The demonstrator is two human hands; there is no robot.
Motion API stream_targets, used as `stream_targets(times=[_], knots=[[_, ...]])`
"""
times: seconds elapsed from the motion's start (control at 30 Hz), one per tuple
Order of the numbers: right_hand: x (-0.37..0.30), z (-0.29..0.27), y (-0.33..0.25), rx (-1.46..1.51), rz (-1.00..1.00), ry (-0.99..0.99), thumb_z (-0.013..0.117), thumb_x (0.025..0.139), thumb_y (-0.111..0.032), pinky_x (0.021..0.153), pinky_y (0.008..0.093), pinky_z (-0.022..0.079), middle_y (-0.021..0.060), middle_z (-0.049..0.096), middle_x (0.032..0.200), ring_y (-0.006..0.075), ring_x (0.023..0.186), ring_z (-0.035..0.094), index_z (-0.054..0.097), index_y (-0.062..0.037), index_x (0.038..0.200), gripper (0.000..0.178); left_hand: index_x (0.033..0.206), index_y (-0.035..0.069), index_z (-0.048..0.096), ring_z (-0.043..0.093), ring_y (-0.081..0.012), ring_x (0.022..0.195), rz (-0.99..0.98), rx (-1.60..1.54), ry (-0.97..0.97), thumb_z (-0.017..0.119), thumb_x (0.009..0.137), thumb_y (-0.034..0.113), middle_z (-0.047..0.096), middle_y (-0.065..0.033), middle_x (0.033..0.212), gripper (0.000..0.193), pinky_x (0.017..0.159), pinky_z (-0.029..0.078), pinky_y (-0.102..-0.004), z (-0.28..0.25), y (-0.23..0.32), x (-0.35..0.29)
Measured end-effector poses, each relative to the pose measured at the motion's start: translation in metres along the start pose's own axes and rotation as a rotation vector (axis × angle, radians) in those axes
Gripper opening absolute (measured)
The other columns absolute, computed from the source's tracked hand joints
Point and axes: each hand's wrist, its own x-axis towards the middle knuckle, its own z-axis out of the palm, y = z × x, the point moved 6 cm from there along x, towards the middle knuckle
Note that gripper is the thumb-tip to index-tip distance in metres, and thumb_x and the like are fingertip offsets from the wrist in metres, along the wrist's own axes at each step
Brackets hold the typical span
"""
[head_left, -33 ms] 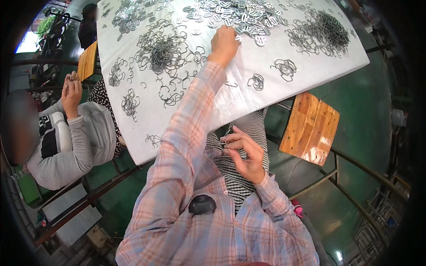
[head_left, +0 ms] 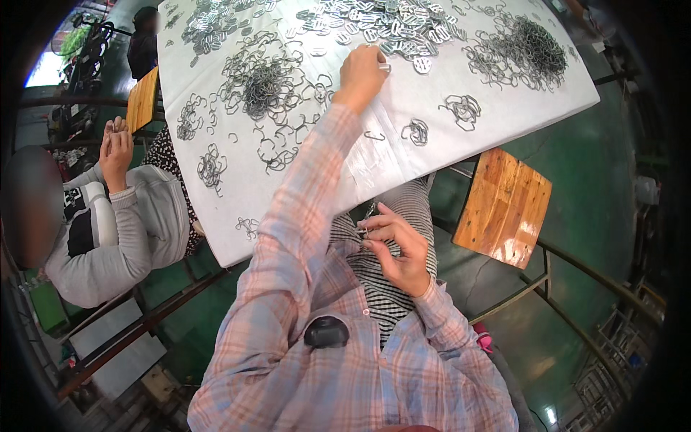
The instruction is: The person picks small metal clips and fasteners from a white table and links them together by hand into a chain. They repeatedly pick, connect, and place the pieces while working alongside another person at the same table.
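My left hand (head_left: 362,75) is stretched over the white-covered table (head_left: 410,162), at the near edge of a heap of slotted metal plates (head_left: 403,29). Its fingers are closed, and the end of one silvery plate (head_left: 385,68) sticks out beside the fingertips. Above my lap, just off the table's edge, my right hand (head_left: 404,252) pinches a small metal piece (head_left: 366,229) between thumb and fingers. That piece is too small to make out fully. Close to my left forearm lies a loose pile of bent wire hooks (head_left: 263,90).
More wire hooks (head_left: 529,54) are heaped at the far right, with small clusters (head_left: 461,111) nearer. Another plate pile (head_left: 209,29) lies far left. A wooden stool (head_left: 504,209) stands right of the table. At left sits a co-worker in a grey sleeve (head_left: 137,230), hands raised.
My left hand has drawn back slightly toward me from the plate heap, the plate moving along with it. My right hand has stayed in place.
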Motion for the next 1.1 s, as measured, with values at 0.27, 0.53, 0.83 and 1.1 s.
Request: stream_targets(times=[0.27,0.53,0.83,1.1], knots=[[-0.003,-0.007,0.014,-0.041,0.015,0.047,0.071,0.078,0.007,0.103,0.0506,0.047,0.0120,0.070,0.091,0.0266,0.088,0.070,0.064,0.0005,0.087,0.012,0.107,-0.006,0.063,0.066,-0.0144,0.088,-0.461,-0.903,-0.253,0.070,0.085,-0.004,0.069,-0.0094,0.096,0.023,0.080,0.054,-0.0265,-0.065,0.023,-0.201],[-0.005,0.008,0.013,-0.102,0.004,0.043,0.070,0.078,0.008,0.101,0.0497,0.049,0.0118,0.070,0.090,0.0270,0.086,0.070,0.064,0.0005,0.087,0.014,0.102,-0.004,0.064,0.066,-0.0123,0.088,-0.508,-1.122,-0.058,0.072,0.085,-0.003,0.068,-0.0070,0.097,0.018,0.079,0.055,-0.0246,-0.096,0.044,-0.268],[0.024,0.002,0.022,-0.125,0.057,0.046,0.066,0.084,0.003,0.078,0.0338,0.052,0.0124,0.068,0.091,0.0246,0.084,0.067,0.066,0.0016,0.090,0.007,0.097,-0.002,0.065,0.067,-0.0136,0.090,-0.298,-0.858,-0.009,0.071,0.081,-0.011,0.068,-0.0083,0.096,0.019,0.083,0.055,-0.0267,-0.114,0.052,-0.287],[0.131,0.098,0.085,-0.494,-0.073,-0.171,0.066,0.084,-0.008,0.070,0.0393,0.051,0.0095,0.060,0.091,0.0298,0.081,0.062,0.071,-0.0070,0.094,0.010,0.092,-0.001,0.066,0.068,-0.0134,0.083,-0.276,-0.827,0.022,0.074,0.080,-0.007,0.068,-0.0079,0.094,0.016,0.076,0.055,-0.0260,-0.114,0.049,-0.290]])
